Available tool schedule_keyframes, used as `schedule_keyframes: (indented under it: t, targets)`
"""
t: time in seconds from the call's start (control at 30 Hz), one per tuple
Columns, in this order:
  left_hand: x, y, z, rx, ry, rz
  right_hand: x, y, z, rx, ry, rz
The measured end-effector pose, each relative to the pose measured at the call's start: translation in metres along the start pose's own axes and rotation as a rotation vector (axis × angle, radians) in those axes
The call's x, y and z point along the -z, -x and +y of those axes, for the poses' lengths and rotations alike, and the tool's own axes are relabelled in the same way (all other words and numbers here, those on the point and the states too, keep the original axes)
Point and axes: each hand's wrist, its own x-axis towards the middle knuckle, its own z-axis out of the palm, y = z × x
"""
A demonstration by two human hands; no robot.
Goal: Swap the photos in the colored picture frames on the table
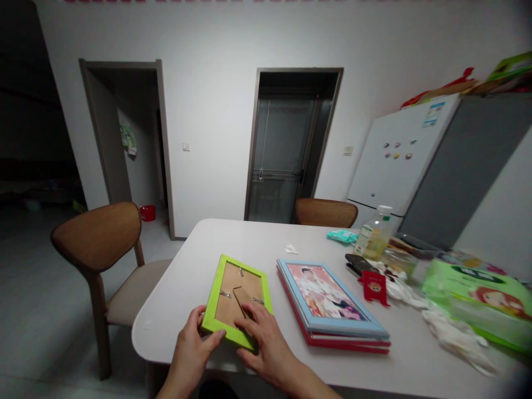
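Note:
A green picture frame [214, 296] lies back side up over the near part of the white table, its brown backing board [230, 310] showing with metal clips and a dark, thin stand line. My left hand [193, 341] grips the frame's near left corner, thumb on the green edge and fingers at its side. Over the near right part is my right hand [266, 341], its fingertips on the backing and its thumb at the near edge. Right of the frame, a stack of picture frames [328, 299] has a light blue one on top and red ones below.
The white table [187, 266] has rounded corners. On its right stand a bottle [374, 235], a red card [374, 288], a dark wallet-like item [358, 265], crumpled tissues [457, 332] and a green tissue pack [477, 299]. Wooden chairs [102, 235] stand left and behind.

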Motion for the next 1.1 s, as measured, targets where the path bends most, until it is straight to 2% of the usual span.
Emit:
schedule_keyframes:
  t: [0.1, 0.23, 0.47, 0.57, 0.7, 0.93, 1.1]
  targets:
    - [0.004, 0.005, -0.015, -0.060, -0.250, 0.005, -0.004, 0.003, 0.000, 0.036, 0.036, -0.039]
    - [0.003, 0.010, -0.031, -0.216, -0.526, 0.004, -0.003, 0.003, -0.002, 0.031, 0.048, -0.072]
    - [-0.001, 0.017, -0.052, -0.400, -0.753, 0.004, 0.008, 0.005, -0.004, 0.032, 0.008, -0.094]
    - [-0.001, 0.018, -0.053, -0.405, -0.791, -0.001, 0.008, 0.005, -0.002, 0.020, 0.001, -0.085]
    - [0.000, 0.014, -0.044, -0.368, -0.783, -0.045, 0.006, -0.003, 0.005, 0.007, 0.037, -0.111]
    - [-0.010, 0.004, -0.018, -0.343, -0.659, -0.279, 0.008, -0.029, 0.016, 0.057, 0.069, -0.234]
    - [-0.013, 0.004, -0.020, -0.320, -0.605, -0.245, 0.000, -0.028, 0.013, 0.006, 0.080, -0.154]
